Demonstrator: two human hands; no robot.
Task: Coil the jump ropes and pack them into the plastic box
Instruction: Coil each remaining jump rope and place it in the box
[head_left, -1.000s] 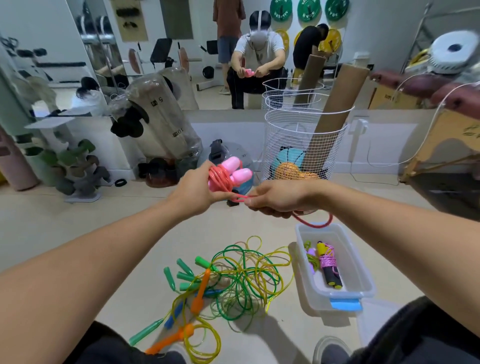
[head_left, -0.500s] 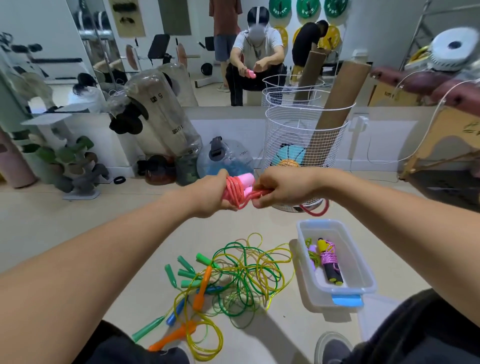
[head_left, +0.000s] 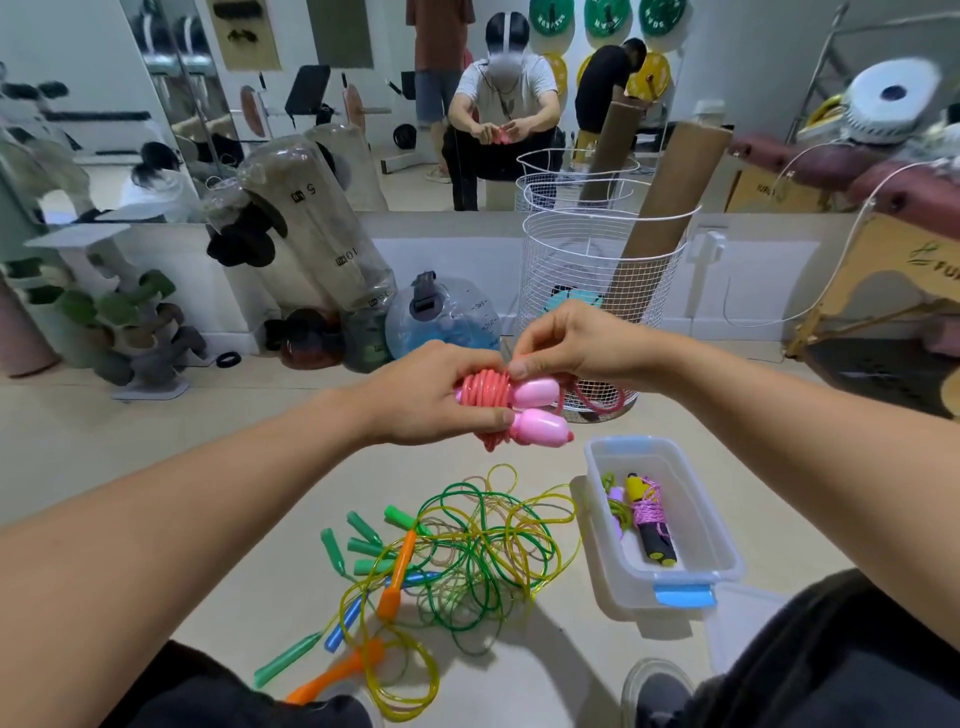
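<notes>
Your left hand (head_left: 431, 395) grips the pink-handled jump rope with red coiled cord (head_left: 511, 402); your right hand (head_left: 576, 340) pinches its cord. The clear plastic box (head_left: 722, 551) sits at four o'clock.

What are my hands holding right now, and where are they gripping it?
The left hand grips the pink jump rope around its coiled cord and handles; the right hand pinches the cord at the coil's top.

A pink-handled jump rope (head_left: 511, 402) is gripped by the left hand (head_left: 434, 397), its red cord pinched by the right hand (head_left: 576, 340). At five o'clock, a plastic box (head_left: 711, 551) is seen; at six, tangled ropes (head_left: 467, 551).
</notes>
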